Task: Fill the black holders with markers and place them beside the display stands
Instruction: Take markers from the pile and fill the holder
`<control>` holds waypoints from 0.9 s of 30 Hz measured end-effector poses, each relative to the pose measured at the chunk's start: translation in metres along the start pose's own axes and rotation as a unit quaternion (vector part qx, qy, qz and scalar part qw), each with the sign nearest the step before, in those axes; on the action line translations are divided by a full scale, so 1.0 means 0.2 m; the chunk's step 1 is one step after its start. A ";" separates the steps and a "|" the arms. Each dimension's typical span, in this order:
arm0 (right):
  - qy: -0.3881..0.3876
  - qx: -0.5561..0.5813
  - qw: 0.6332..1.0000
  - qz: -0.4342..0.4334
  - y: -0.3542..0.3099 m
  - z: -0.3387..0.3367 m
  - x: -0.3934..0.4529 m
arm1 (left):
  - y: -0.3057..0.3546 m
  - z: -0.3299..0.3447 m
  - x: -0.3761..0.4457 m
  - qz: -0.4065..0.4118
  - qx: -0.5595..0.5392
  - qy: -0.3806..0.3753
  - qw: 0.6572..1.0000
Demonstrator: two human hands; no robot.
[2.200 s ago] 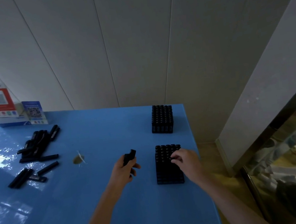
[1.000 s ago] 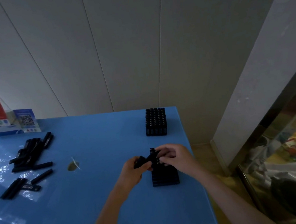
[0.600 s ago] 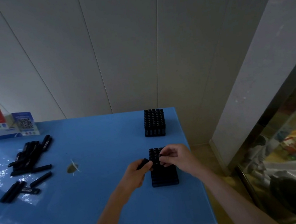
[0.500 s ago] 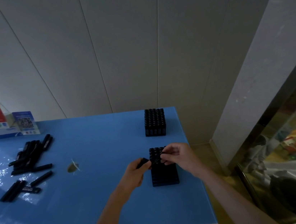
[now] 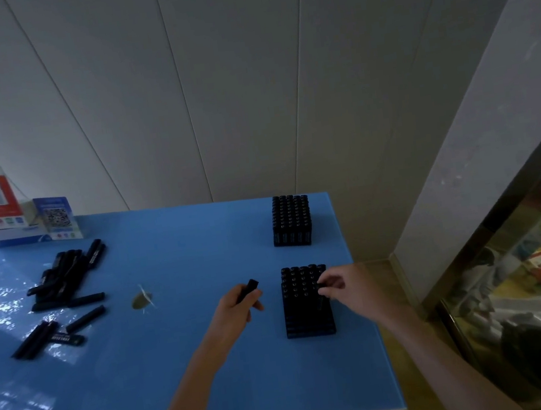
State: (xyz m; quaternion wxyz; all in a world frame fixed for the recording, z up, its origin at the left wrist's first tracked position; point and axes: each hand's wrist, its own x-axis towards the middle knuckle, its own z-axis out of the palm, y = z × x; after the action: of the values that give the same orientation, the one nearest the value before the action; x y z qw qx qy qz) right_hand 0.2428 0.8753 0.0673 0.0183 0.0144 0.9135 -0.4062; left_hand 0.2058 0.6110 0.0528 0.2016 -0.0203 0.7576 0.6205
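My right hand point(image 5: 344, 289) pinches a marker point(image 5: 321, 292) into the near holder point(image 5: 306, 301) at five o'clock on the surface point(image 5: 172, 252), the left hand point(image 5: 238, 307) grips a spare marker point(image 5: 247, 289), so I'd seat it upright and straight.
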 end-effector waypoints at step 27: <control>0.041 -0.135 0.989 -0.043 0.15 0.17 0.01 | -0.03 -0.02 0.02 0.029 0.045 -0.001 0.999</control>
State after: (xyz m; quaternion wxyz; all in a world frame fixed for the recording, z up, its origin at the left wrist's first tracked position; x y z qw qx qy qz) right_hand 0.2433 0.8698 0.0222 -0.0347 -0.0109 0.9597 -0.2787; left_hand 0.2017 0.6065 0.0468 0.1851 0.0120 0.7850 0.5911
